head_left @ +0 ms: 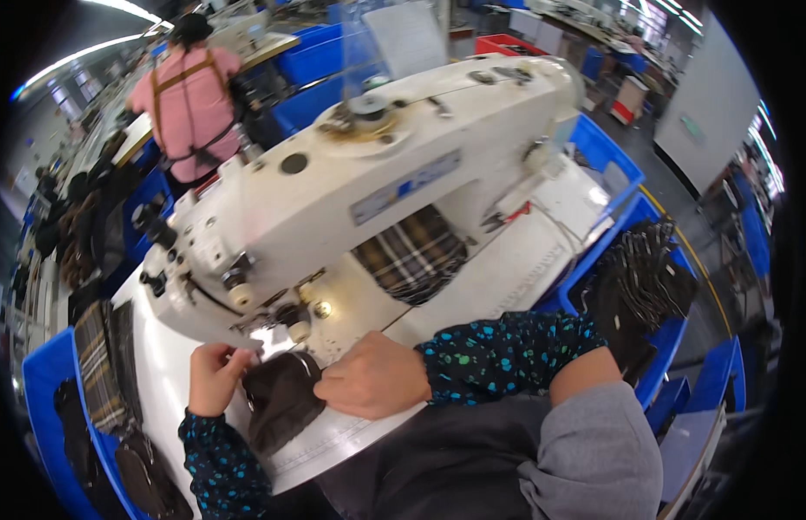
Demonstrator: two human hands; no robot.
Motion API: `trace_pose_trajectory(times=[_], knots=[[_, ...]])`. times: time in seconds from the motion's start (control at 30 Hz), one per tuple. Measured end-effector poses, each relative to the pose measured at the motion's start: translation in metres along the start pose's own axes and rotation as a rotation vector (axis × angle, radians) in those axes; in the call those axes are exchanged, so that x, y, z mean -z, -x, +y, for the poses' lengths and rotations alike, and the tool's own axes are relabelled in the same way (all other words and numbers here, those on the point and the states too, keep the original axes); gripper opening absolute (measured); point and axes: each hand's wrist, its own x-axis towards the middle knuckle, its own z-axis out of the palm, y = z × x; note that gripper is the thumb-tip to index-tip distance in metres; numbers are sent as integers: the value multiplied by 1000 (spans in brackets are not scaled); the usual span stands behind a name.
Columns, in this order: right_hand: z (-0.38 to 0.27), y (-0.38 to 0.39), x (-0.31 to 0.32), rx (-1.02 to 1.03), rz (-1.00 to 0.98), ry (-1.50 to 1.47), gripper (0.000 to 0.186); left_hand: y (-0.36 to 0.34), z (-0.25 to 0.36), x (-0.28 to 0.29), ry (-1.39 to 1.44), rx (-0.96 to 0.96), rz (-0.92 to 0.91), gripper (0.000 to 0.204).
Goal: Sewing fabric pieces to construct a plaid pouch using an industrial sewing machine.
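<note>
A dark brown fabric piece (283,414), rounded at its top edge, lies on the white bed of the sewing machine (333,165), just below the lit needle area. My left hand (214,374) pinches the piece at its upper left edge, thumb and fingertips together close to the presser foot. On the other side, my right hand (375,378) is curled closed, its fingertips on the right edge of the piece. The needle itself is too small to make out. Under the machine's arm sits a plaid fabric piece (413,253) with a dark rim.
Small scissors with red on them (507,217) lie by the machine's pillar. At right, a blue bin (672,351) holds dark pieces with pale loops. Plaid and dark pieces (104,364) hang over a blue bin at left. A person in pink (190,108) sits beyond.
</note>
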Motion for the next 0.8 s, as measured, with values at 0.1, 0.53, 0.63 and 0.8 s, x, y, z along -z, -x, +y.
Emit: trace_pose_trajectory(times=[0.1, 0.53, 0.63, 0.8], knots=[[-25, 38, 71, -259, 80, -178, 11, -5, -1, 2, 86, 42, 21, 23], [37, 168, 257, -921, 406, 1079, 21, -16, -1, -4, 66, 28, 97, 23], [51, 131, 188, -732, 313, 632, 15, -16, -7, -4, 72, 30, 111, 22], [73, 64, 97, -386, 247, 416, 19, -13, -5, -6, 53, 29, 135, 20]])
